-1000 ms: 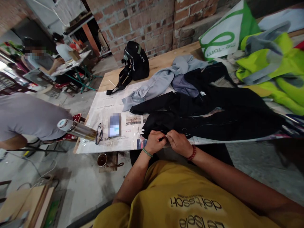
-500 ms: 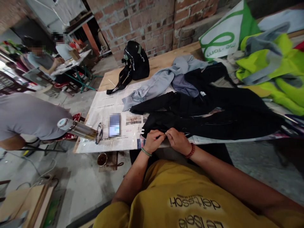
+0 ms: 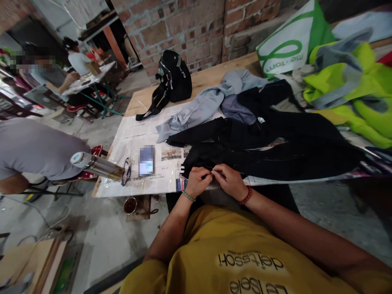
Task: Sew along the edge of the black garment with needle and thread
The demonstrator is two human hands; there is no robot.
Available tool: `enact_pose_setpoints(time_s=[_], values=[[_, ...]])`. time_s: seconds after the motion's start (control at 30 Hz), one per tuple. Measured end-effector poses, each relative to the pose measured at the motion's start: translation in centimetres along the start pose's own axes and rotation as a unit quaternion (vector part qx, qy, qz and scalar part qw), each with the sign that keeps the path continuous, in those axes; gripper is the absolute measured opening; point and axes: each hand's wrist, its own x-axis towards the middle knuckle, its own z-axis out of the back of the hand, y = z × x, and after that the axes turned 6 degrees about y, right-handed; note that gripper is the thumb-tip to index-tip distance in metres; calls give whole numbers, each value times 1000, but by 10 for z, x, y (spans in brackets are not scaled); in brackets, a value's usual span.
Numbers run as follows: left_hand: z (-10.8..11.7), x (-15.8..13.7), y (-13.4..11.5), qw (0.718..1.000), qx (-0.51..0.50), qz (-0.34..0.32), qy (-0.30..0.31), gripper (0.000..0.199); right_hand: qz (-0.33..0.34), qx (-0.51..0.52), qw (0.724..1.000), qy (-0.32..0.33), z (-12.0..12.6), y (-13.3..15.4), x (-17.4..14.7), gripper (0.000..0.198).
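My left hand (image 3: pixel 197 182) is closed in a pinch at the front edge of the table, fingertips nearly meeting those of my right hand (image 3: pixel 230 182). The right hand pinches too, thumb against forefinger. Whatever is between the fingertips is too small to make out. Just beyond both hands lies a black garment (image 3: pixel 290 157), spread flat with thin pale stitch lines along it. A light grey cloth (image 3: pixel 202 104) lies behind the garment, partly under it.
Left on the newspaper-covered table (image 3: pixel 122 139) are a phone (image 3: pixel 146 160), glasses (image 3: pixel 126 171) and a bottle (image 3: pixel 97 165). A black bag (image 3: pixel 176 77) stands at the back. To the right are yellow-green clothes (image 3: pixel 346 77) and a green-white bag (image 3: pixel 288 45). A person (image 3: pixel 43 149) sits nearby at left.
The fingertips of both hands have shifted slightly while staying pinched close together. The view has moved a little; the garment lies as before.
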Motion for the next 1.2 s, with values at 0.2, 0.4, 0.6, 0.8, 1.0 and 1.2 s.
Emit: enact_pose_setpoints(time_s=[0.2, 0.4, 0.6, 0.8, 1.0, 1.2], values=[[2, -1, -2, 1000, -13, 1, 13, 15, -16, 4, 1000, 27, 4, -3, -3, 15], [3, -1, -4, 1000, -9, 3, 5, 15, 59, -61, 996, -2, -1, -7, -3, 17], [-7, 0, 1, 994, 107, -4, 35, 15, 93, -60, 993, -33, -2, -3, 0, 14], [-10, -2, 4, 991, 128, -20, 40, 10, 30, 5, 999, -29, 15, 12, 18, 11], [-5, -3, 2, 995, 93, -20, 22, 12, -219, 399, 887, 76, 30, 24, 37, 16], [-4, -2, -2, 998, 51, -10, 18, 12, -257, 540, 801, 26, 51, 14, 58, 18]])
